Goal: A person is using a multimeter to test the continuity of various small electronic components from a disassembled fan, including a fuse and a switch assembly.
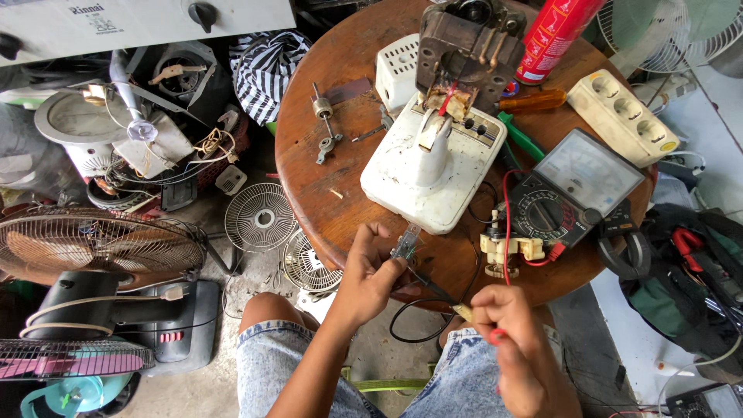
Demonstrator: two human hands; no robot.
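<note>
A small clear strip-shaped part sticks up tilted from the left fingers; a black probe slants between both hands' fingers.

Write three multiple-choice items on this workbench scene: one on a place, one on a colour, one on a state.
1. Where does the multimeter lie?
A. on the floor
B. on the round wooden table, right of the white fan base
C. on the person's lap

2. What colour is the spray can?
A. red
B. blue
C. green

3. What is the left hand doing?
A. resting flat
B. hanging idle
C. pinching a small clear part

Answers: B, it sits on the tabletop beside the base; A, its body is red; C, the fingers close on the part.
</note>
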